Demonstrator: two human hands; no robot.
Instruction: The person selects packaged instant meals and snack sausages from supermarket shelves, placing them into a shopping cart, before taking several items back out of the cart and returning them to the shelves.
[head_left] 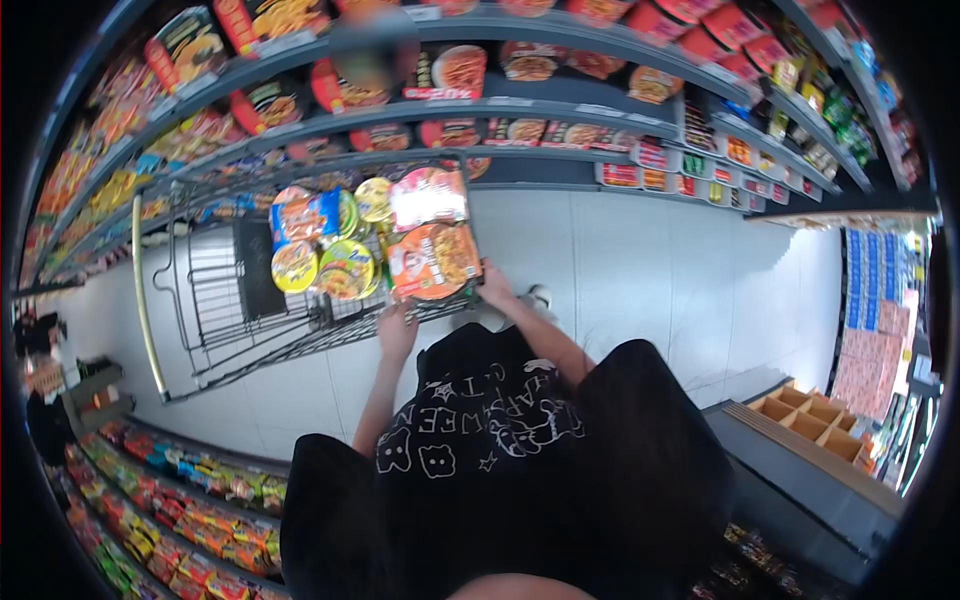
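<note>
The shopping cart (pixel 215 345) is of dark metal wire, with a smooth, pale bar (pixel 150 300) along its left edge in view. Packages (pixel 430 262) at the cart's opposite end: printed, glossy surface. Shelf edges (pixel 560 108): dark, smooth. Floor (pixel 640 270): pale, smooth tiles, slightly reflective. Shirt (pixel 480 480): black cloth, matt, printed. Compartment box (pixel 810 415): light brown, wood-like, matt.

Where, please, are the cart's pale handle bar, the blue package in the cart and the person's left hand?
Pale handle bar (pixel 146 305): head view, middle of its length.
Blue package (pixel 320 212): head view, blue printed face.
Left hand (pixel 397 323): head view, back of hand.
</note>
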